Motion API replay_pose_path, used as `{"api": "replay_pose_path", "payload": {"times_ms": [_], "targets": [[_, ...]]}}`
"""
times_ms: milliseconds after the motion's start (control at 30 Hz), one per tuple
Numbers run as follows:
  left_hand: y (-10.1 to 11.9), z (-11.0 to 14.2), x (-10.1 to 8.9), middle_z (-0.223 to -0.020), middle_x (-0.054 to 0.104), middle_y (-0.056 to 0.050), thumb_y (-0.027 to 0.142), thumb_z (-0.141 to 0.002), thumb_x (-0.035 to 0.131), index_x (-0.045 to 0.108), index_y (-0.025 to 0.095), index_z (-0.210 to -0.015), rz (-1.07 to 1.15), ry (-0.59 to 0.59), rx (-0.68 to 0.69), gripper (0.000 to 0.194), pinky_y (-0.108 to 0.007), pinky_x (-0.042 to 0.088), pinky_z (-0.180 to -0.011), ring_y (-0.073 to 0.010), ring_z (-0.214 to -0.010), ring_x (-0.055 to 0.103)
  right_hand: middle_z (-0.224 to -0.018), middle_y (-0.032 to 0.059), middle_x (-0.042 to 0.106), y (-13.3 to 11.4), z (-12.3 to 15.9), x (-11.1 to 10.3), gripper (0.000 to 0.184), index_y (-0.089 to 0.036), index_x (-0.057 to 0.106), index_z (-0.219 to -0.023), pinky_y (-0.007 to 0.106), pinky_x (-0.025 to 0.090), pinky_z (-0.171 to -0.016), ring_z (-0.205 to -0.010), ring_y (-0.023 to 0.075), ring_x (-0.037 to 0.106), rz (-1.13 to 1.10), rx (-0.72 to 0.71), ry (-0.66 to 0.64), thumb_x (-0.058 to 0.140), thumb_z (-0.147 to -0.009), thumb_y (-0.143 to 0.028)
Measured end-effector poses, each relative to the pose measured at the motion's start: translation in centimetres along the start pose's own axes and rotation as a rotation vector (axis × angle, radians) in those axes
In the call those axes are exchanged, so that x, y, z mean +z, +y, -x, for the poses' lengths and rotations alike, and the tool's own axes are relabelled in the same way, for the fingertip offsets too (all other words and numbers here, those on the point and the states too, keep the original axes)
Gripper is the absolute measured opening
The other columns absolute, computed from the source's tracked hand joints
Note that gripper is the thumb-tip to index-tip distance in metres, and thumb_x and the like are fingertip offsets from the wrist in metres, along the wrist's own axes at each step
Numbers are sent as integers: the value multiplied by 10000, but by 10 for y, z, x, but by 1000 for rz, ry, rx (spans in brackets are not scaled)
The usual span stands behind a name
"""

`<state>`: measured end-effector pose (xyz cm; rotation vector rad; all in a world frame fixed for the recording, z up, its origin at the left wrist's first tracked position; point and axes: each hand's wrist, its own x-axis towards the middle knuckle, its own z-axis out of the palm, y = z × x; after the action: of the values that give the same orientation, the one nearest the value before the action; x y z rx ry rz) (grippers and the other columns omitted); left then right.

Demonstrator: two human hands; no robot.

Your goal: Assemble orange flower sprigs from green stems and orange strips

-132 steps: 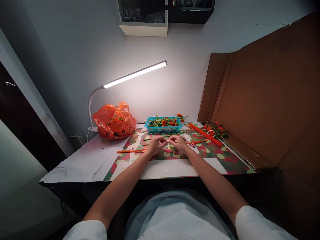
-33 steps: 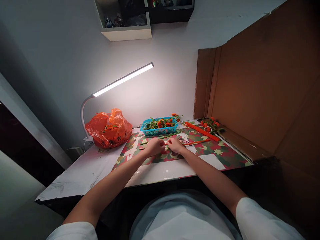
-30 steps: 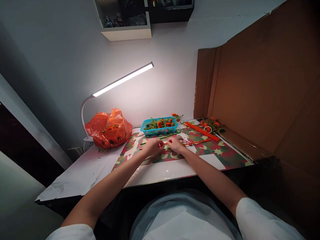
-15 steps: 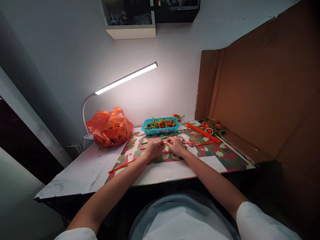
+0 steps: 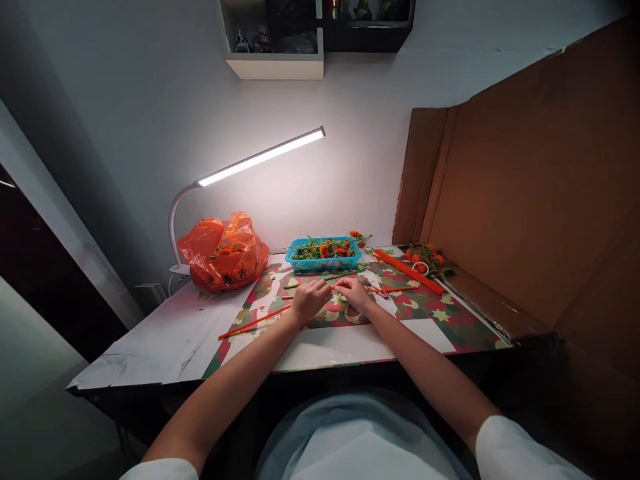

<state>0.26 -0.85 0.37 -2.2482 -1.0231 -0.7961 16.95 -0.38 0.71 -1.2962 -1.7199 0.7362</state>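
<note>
My left hand (image 5: 311, 300) and my right hand (image 5: 353, 295) meet over the middle of the table, fingers closed in a pinch. Between the fingertips shows a bit of orange, part of a fuzzy orange pipe cleaner (image 5: 255, 323) whose ends trail out to the lower left. To the right of my right hand, another orange length (image 5: 400, 289) sticks out; whether it is the same piece is hidden by the hands. Scissors with pink handles (image 5: 384, 295) lie just beyond my right hand. Green stems (image 5: 344, 274) lie behind my hands.
A blue basket (image 5: 324, 265) of orange flowers stands at the back, with an orange plastic bag (image 5: 227, 263) to its left. An orange bundle (image 5: 409, 272), a white ring (image 5: 420, 268) and more flowers (image 5: 431, 253) lie right, beside cardboard (image 5: 525, 187). A lamp (image 5: 263, 157) lights the table.
The orange pipe cleaner's trailing ends, out of sight about a second ago, stick out at the lower left again. The hands stay together, fingers shifting slightly. The view has turned a little.
</note>
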Motion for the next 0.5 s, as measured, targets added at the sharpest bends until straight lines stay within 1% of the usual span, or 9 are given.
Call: {"api": "replay_pose_path", "payload": {"times_ms": [167,333,400,500], "targets": [[0,1,-1,-701,623,-30,171,-905,458,615,202,-686,-22,-5,61,271,-264,300,-555,-132,-627,525,-586,-20,552,3,-2,2,179,-171,626,-649,240,335,-606,-636,133,496,-114,40,-7,543,-695,-323],[0,2,-2,-709,621,-10,144,-902,462,619,211,-717,-77,27,108,252,-263,303,-558,-126,-635,518,-496,-59,385,1,0,2,176,-179,532,-556,234,255,-529,-522,94,339,-218,59,-42,517,-644,-331],[0,2,-3,-717,623,-9,151,-906,466,618,213,-723,-84,30,124,246,-268,304,-557,-126,-641,521,-487,-66,340,-1,1,2,168,-182,504,-543,238,229,-520,-511,89,299,-198,93,-48,502,-638,-320],[0,2,-4,-732,629,-12,151,-908,472,620,214,-736,-100,18,141,236,-278,293,-550,-130,-647,526,-485,-62,352,-6,2,0,190,-181,493,-538,238,231,-545,-526,95,326,-84,120,-44,478,-670,-317]]}}
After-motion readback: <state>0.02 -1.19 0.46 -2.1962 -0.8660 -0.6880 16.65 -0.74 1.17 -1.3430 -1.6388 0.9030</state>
